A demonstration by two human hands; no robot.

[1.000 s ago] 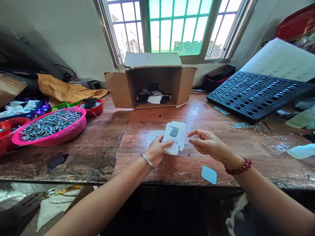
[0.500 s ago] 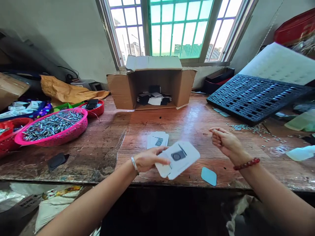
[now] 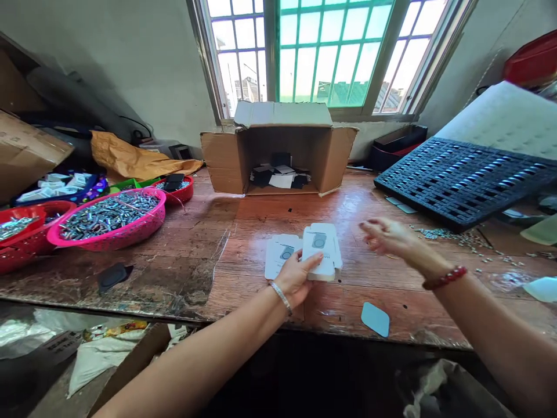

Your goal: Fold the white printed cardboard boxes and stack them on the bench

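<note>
My left hand (image 3: 296, 276) is closed on a white printed carton (image 3: 321, 247), thumb on top. The carton shows a dark square device with a ring, and small flaps stick out at its edge. Partly behind that hand, more white printed cartons (image 3: 278, 248) of the same look lie on the table. My right hand (image 3: 387, 238), with a red bead bracelet at the wrist, is over the table to the right of the carton and apart from it. Motion smears its fingers, so their grip is unclear. A light blue rounded square pad (image 3: 375, 319) lies near the table's front edge.
An open cardboard box (image 3: 224, 162) holds black and white pieces at the back. Left stands a pink basket (image 3: 108, 219) of small metal parts. A black slotted tray (image 3: 456, 183) leans at right, beside scattered tiny parts (image 3: 463, 241). A dark pad (image 3: 113, 276) lies front left.
My left hand has moved right and slightly up with the carton, which now stands straighter, its printed face still showing. My right hand has shifted slightly left, its fingers now blurred.
</note>
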